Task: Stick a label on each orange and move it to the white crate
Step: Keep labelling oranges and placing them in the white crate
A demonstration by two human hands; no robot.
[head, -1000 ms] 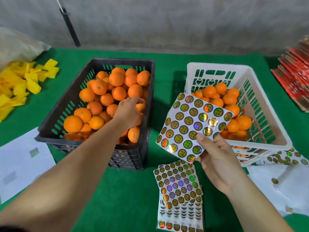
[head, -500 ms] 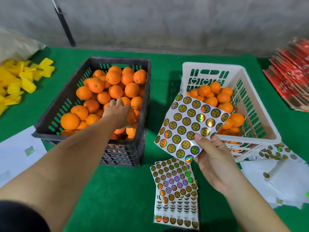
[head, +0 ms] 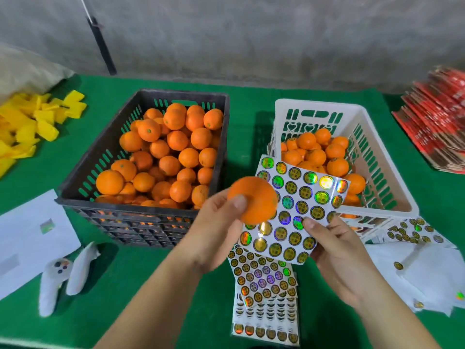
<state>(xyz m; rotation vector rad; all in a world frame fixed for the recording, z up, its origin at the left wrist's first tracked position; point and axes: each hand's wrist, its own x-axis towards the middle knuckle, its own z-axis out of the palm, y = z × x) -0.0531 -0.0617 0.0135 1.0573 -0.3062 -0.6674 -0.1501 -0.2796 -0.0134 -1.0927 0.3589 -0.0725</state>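
Observation:
My left hand (head: pixel 216 227) grips one orange (head: pixel 254 200) in front of the black crate, its thumb on top of the fruit. The orange overlaps the left edge of a sheet of round holographic labels (head: pixel 299 210), which my right hand (head: pixel 337 250) pinches at its lower right, thumb on the sheet's face. The black crate (head: pixel 100 157) at left is heaped with oranges. The white crate (head: pixel 377 157) at right holds several oranges, and the label sheet covers its near left corner.
More label sheets (head: pixel 264 298) lie stacked on the green cloth below my hands. Used backing sheets (head: pixel 422 263) sit at right, white paper (head: pixel 27 238) and a white glove (head: pixel 60 280) at left. Yellow pieces (head: pixel 27 129) lie far left, red packs (head: pixel 437 122) far right.
My left hand has lifted an orange out of the black crate and brought it right, up against the label sheet. My right hand has kept holding the sheet.

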